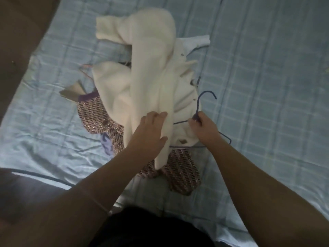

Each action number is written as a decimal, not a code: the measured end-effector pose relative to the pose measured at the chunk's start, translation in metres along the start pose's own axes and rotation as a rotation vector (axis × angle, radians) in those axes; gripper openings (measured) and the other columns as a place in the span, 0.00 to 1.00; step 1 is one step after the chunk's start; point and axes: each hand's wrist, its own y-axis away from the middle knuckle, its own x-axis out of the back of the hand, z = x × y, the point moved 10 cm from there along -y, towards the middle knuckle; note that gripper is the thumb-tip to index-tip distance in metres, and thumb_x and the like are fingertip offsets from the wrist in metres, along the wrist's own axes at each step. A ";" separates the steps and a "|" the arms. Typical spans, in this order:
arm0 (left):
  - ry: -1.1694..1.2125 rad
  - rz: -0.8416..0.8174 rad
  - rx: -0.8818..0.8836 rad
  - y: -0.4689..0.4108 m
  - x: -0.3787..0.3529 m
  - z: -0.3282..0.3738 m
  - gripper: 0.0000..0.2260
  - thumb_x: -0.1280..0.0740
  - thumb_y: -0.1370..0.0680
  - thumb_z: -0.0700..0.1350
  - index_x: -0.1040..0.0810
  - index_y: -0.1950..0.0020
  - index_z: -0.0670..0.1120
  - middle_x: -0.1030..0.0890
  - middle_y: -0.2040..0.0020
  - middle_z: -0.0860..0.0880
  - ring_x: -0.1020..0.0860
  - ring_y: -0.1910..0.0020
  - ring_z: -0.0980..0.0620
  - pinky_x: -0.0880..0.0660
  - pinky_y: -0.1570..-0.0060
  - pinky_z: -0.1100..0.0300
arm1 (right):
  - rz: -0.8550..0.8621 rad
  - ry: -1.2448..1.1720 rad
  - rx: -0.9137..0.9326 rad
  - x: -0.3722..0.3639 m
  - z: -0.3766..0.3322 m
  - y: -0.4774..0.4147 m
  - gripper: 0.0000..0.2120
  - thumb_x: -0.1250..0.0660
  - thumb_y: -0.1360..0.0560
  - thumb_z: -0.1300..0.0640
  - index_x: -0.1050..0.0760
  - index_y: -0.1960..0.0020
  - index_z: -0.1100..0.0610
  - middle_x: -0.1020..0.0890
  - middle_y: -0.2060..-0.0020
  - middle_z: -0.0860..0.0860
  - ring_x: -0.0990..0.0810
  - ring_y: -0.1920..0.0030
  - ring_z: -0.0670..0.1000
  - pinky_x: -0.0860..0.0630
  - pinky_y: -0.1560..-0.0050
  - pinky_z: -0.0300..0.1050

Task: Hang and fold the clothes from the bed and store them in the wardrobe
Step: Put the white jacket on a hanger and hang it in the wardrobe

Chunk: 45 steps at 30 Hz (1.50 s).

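Tweed garment (92, 111) beneath cream coat (146, 77); left fingers (161, 114) round its fold, right fingers (193, 122) tight on blue hanger (198, 105)

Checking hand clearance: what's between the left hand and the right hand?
Head view: a strip of the cream jacket, crossed by one wire arm of the blue hanger that the right hand pinches.

One wide-angle camera, worn on the head, looks steeply down from above the near edge of the bed (267, 86) and faces across it toward its far side. It stands close: the bed fills nearly the whole frame.
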 end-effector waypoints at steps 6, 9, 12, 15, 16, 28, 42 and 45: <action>-0.023 0.078 0.053 0.013 0.034 -0.011 0.35 0.29 0.25 0.51 0.39 0.22 0.46 0.32 0.30 0.41 0.31 0.35 0.41 0.33 0.34 0.46 | 0.099 0.038 0.292 0.047 -0.087 0.026 0.13 0.43 0.24 0.45 0.34 0.65 0.49 0.29 0.72 0.51 0.27 0.67 0.54 0.34 0.60 0.49; 0.032 0.068 0.064 0.018 0.050 -0.021 0.33 0.29 0.24 0.51 0.39 0.23 0.47 0.30 0.32 0.42 0.29 0.36 0.41 0.30 0.36 0.46 | 0.148 0.067 0.461 0.059 -0.141 0.041 0.13 0.40 0.23 0.51 0.29 0.63 0.57 0.28 0.73 0.51 0.27 0.67 0.54 0.32 0.57 0.52; 0.105 0.054 0.160 0.020 0.062 -0.051 0.33 0.28 0.25 0.52 0.38 0.24 0.47 0.30 0.33 0.42 0.29 0.35 0.41 0.32 0.37 0.51 | 0.109 0.112 0.521 0.047 -0.175 0.048 0.14 0.40 0.23 0.51 0.27 0.61 0.59 0.26 0.72 0.52 0.26 0.66 0.55 0.33 0.55 0.53; 0.135 -0.022 0.285 0.021 0.062 -0.086 0.33 0.27 0.26 0.55 0.36 0.27 0.44 0.27 0.36 0.41 0.27 0.36 0.41 0.31 0.38 0.52 | 0.066 0.141 0.584 0.028 -0.201 0.047 0.12 0.39 0.23 0.51 0.28 0.62 0.55 0.27 0.71 0.49 0.26 0.64 0.53 0.39 0.56 0.49; 0.133 -0.041 0.298 0.022 0.061 -0.095 0.31 0.27 0.26 0.55 0.35 0.29 0.44 0.26 0.37 0.42 0.26 0.37 0.41 0.29 0.40 0.51 | 0.059 0.155 0.605 0.022 -0.210 0.046 0.11 0.38 0.23 0.51 0.29 0.63 0.53 0.28 0.71 0.47 0.27 0.64 0.51 0.40 0.56 0.48; 0.263 0.211 0.482 0.038 0.081 -0.196 0.26 0.29 0.26 0.40 0.31 0.29 0.47 0.27 0.39 0.40 0.26 0.42 0.36 0.28 0.41 0.43 | 0.437 -0.068 0.592 0.050 -0.222 0.015 0.20 0.41 0.37 0.73 0.24 0.49 0.60 0.25 0.48 0.54 0.27 0.43 0.55 0.32 0.37 0.47; 0.315 0.142 0.492 0.010 0.083 -0.220 0.16 0.35 0.23 0.43 0.28 0.35 0.48 0.22 0.43 0.44 0.23 0.44 0.40 0.25 0.45 0.44 | -0.112 -0.157 0.045 -0.011 -0.152 -0.119 0.21 0.41 0.20 0.64 0.30 0.27 0.57 0.34 0.26 0.63 0.32 0.28 0.59 0.40 0.25 0.56; 0.317 0.157 0.505 0.006 0.081 -0.224 0.18 0.34 0.24 0.42 0.28 0.34 0.46 0.22 0.42 0.41 0.24 0.43 0.38 0.26 0.43 0.43 | -0.179 -0.221 -0.104 -0.009 -0.144 -0.133 0.09 0.38 0.20 0.52 0.21 0.43 0.46 0.19 0.41 0.50 0.19 0.48 0.45 0.24 0.43 0.36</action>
